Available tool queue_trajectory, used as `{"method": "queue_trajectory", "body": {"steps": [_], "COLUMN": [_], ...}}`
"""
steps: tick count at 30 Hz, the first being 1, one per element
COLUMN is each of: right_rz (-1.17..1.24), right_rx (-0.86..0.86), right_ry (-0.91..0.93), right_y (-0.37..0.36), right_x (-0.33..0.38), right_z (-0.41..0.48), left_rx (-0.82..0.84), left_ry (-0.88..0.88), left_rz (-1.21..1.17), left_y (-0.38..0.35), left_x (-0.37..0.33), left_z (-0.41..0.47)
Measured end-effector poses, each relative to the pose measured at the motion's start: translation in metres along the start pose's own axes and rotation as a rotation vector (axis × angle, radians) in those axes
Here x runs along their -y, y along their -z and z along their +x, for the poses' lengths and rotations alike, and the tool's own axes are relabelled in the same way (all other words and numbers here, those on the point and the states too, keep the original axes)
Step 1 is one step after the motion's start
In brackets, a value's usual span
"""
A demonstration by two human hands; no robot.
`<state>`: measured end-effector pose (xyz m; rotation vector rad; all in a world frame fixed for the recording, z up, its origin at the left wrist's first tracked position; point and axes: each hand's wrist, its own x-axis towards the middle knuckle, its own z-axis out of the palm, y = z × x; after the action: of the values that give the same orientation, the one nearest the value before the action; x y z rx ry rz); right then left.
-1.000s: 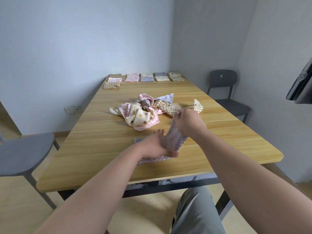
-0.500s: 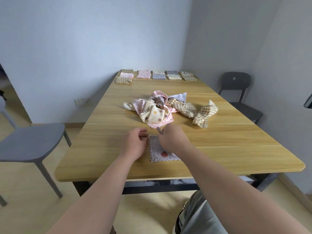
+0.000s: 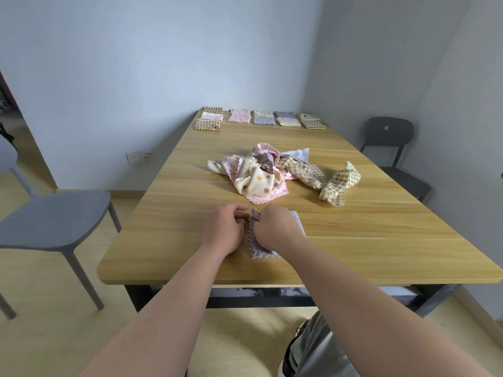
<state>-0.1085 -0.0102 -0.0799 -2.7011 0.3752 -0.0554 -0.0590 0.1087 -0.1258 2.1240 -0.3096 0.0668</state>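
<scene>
The fingers [image 3: 241,213] of the left hand [image 3: 224,232] are curled, and their tips pinch the left edge of a small purple cloth [image 3: 257,250]. The fingers [image 3: 268,210] of the right hand [image 3: 273,232] are curled too. They press down on top of the cloth and hold its raised corner at 12 o'clock. That corner pokes up between the two hands.

The purple cloth lies flat on the counter [image 3: 381,254], near the front edge. Most of it is under the right hand. Its wavy left edge runs from 12 o'clock to 6 o'clock. A pale strip of it sticks out past the hand at 2 o'clock. The hand hides too much to tell which side is longer.

At 12 o'clock from the hands sits a messy pile of cloths [image 3: 258,175], pink, cream with dots, and grey. A checked cloth [image 3: 337,186] lies twisted at 2 o'clock. Far off at 12 o'clock, a row of folded cloths [image 3: 261,119] lines the back edge of the counter. A grey chair [image 3: 54,219] stands at 9 o'clock, and a dark chair [image 3: 389,137] at 2 o'clock.
</scene>
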Motion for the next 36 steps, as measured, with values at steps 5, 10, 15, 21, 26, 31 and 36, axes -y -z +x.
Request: {"method": "queue_trajectory", "body": {"steps": [5,10,15,21,26,31,36], "right_rz": [0.007,0.381,0.305,-0.145,-0.232,-0.275,-0.241], "right_rx": [0.011,0.068,-0.200,0.015,0.192,0.226,0.199], "right_ry": [0.008,-0.115,0.014,0.198,0.190,0.201,0.154], "right_y": [-0.003,0.004,0.014,0.010,0.014,0.016,0.029], "right_x": [-0.004,-0.008,-0.032,-0.072,-0.087,-0.089,-0.089], "right_z": [0.000,-0.001,-0.007,-0.007,-0.008,-0.010,-0.006], "left_rx": [-0.015,-0.042,0.006,0.300,0.510,0.586,0.532], "left_ry": [-0.010,-0.024,-0.170,-0.440,-0.445,-0.310,-0.220], "left_rz": [-0.028,-0.062,-0.010,0.546,0.885,0.869,0.794], "left_y": [0.000,0.001,-0.001,-0.006,-0.003,-0.003,-0.012], "left_x": [0.001,-0.001,-0.004,-0.010,-0.018,-0.032,-0.045], "left_z": [0.000,-0.001,-0.004,-0.011,-0.009,-0.009,-0.006]}}
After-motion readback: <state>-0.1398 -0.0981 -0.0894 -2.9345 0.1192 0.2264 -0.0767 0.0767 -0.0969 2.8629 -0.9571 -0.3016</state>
